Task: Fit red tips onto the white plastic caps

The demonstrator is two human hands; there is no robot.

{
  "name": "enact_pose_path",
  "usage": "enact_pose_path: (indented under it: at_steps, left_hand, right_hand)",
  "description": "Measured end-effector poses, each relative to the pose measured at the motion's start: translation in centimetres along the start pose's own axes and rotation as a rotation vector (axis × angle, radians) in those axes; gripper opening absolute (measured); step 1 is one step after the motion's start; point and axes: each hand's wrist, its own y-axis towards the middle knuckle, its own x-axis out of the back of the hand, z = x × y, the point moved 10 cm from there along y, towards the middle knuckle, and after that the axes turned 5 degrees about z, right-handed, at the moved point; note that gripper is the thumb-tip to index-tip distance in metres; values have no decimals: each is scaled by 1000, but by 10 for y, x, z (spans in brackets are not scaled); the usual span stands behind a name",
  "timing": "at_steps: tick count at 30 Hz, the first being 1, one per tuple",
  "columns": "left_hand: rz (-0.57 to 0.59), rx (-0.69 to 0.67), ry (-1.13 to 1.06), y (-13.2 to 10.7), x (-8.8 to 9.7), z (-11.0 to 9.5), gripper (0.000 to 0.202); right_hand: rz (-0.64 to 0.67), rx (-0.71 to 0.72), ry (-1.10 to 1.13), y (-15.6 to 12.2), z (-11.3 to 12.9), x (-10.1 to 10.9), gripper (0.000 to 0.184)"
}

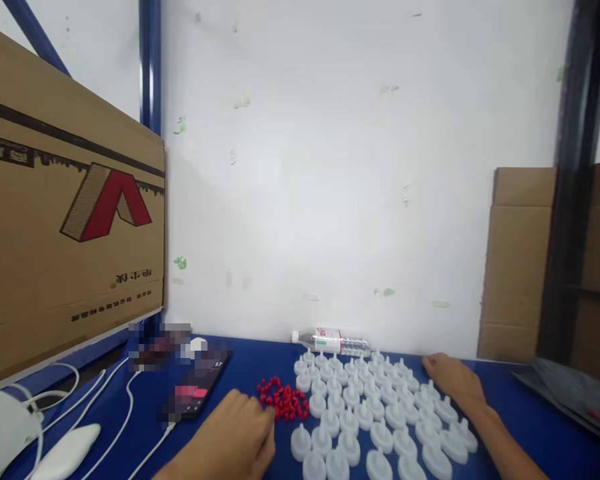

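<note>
Both hands lie on the blue tabletop (pixel 253 363), one to either side of the white spouted caps (pixel 364 413), which are the things nearest to them. Our left hand (pixel 240 430) shows its back, with the fingers curled under, so we cannot tell whether it holds anything. Our right hand (pixel 453 379) lies palm down at the right far edge of the group, its fingers loosely bent and directed to the left; we cannot tell what, if anything, is beneath them.

We find the caps standing close together in uneven rows, spouts upward, between the two forearms. Just left of them, and just beyond the left hand, small red pieces (pixel 283 400) form a loose heap. Behind the caps, a clear bottle (pixel 330 341) with a printed label lies on its side near the foot of the white wall (pixel 330 167).

Farther left we note a phone (pixel 213 377) with its screen lit, white cables (pixel 153 453) and a white oblong device (pixel 67 453); the area behind the phone is pixelated. Above these stands a large printed carton (pixel 30 220). On the right, we see a cardboard panel (pixel 517 267) upright against the wall and a grey plastic bag (pixel 570 390).
</note>
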Motion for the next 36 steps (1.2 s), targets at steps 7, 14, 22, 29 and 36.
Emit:
enact_pose_path:
  at_steps: [7, 14, 22, 29, 36]
  left_hand:
    - [-165, -127, -152, 13, 43, -14, 23]
    - [13, -173, -1082, 39, 15, -9, 36]
    - [127, -138, -1412, 55, -28, -15, 29]
    - [175, -103, -1577, 58, -36, -25, 31]
    - [170, -19, -1627, 57, -33, -16, 37]
  right_hand:
    - [-10, -15, -4, 3, -3, -3, 48]
    - [-49, -19, 14, 2, -4, 0, 41]
    - [-41, -19, 17, 1, -3, 1, 44]
    - [-38, -22, 19, 0, -2, 1, 45]
    - [-41, -17, 24, 1, -3, 0, 44]
